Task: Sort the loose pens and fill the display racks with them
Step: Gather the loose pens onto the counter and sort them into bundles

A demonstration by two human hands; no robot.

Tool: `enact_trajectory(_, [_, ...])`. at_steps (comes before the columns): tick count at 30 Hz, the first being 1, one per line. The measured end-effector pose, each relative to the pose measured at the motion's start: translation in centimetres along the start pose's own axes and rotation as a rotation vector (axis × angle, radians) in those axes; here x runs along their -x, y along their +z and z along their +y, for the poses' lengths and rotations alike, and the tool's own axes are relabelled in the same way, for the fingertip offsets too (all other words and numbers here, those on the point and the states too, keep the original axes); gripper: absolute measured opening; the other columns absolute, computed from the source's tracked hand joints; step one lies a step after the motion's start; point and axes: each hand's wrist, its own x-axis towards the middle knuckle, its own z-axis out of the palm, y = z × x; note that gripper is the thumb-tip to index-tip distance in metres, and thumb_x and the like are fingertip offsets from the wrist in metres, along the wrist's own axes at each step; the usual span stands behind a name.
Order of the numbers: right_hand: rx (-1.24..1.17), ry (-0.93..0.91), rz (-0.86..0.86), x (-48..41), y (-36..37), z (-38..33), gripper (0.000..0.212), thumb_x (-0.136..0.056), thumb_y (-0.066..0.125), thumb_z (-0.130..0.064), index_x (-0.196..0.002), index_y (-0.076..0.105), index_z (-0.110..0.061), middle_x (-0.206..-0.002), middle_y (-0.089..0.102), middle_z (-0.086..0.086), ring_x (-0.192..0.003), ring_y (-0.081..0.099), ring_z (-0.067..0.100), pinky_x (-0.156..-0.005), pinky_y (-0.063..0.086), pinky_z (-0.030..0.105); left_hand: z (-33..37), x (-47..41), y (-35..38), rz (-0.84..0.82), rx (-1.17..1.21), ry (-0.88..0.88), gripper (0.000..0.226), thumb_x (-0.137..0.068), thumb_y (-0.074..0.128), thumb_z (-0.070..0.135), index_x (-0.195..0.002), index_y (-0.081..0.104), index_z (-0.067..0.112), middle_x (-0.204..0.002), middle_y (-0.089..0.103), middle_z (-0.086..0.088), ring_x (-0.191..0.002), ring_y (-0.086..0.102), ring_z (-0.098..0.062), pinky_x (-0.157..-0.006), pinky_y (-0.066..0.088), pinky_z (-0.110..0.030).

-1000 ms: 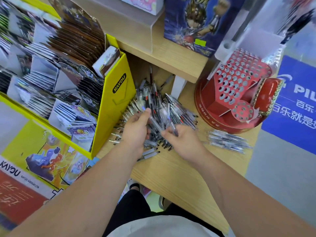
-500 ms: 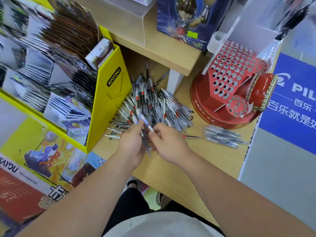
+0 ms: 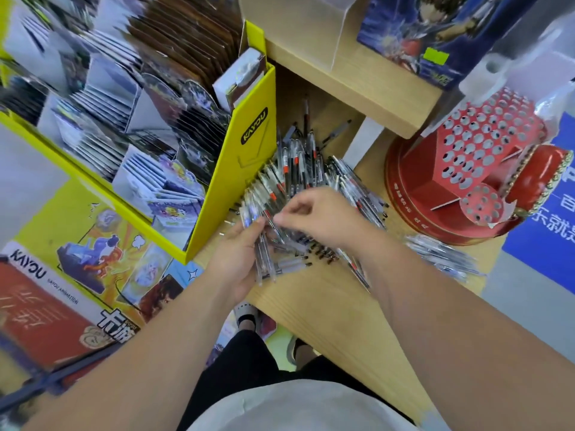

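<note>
A big heap of loose clear pens [image 3: 308,169] with black and red parts lies on the wooden counter [image 3: 314,303]. My left hand [image 3: 239,259] grips a small bundle of pens [image 3: 264,259] at the heap's near edge, their tips pointing toward me. Just right of it, my right hand [image 3: 323,216] hovers over the heap and pinches a pen at the top of that bundle. The red display rack [image 3: 479,150] with many empty round holes stands at the right. A smaller sorted bunch of pens [image 3: 441,253] lies in front of the rack.
A yellow card display box [image 3: 242,169] full of card packs crowds the heap's left side. A wooden shelf [image 3: 351,76] overhangs the back of the heap. A blue sign [image 3: 541,237] lies right of the counter. My feet and the floor show below the counter edge.
My right hand has lifted from beside the left hand to the top of the bundle over the heap. The left hand still holds pens, now several. The camera has moved closer and tilted.
</note>
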Motion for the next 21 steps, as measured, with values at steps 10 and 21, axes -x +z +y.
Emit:
enact_trajectory(10, [0.405, 0.11, 0.382, -9.4, 0.2, -1.0, 0.036, -0.093, 0.064, -0.043, -0.069, 0.056, -0.018, -0.069, 0.058, 0.003, -0.072, 0.058, 0.03, -0.051, 0.039, 0.031, 0.7, -0.8, -1.6, 0.089, -0.033, -0.047, 0.011, -0.104, 0.056, 0.022, -0.104, 0.059, 0.011, -0.07, 0.057, -0.004, -0.06, 0.054, -0.021, -0.052, 0.049, -0.033])
enact_trajectory(21, [0.531, 0.231, 0.463, -11.2, 0.9, -0.3, 0.016, -0.09, 0.068, -0.029, -0.078, 0.064, -0.018, -0.077, 0.065, 0.007, -0.073, 0.066, 0.028, -0.059, 0.039, 0.028, 0.9, -1.2, -2.0, 0.123, -0.215, -0.042, 0.013, -0.106, 0.052, 0.025, -0.101, 0.055, 0.013, -0.072, 0.056, -0.004, -0.055, 0.053, -0.018, -0.051, 0.046, -0.031])
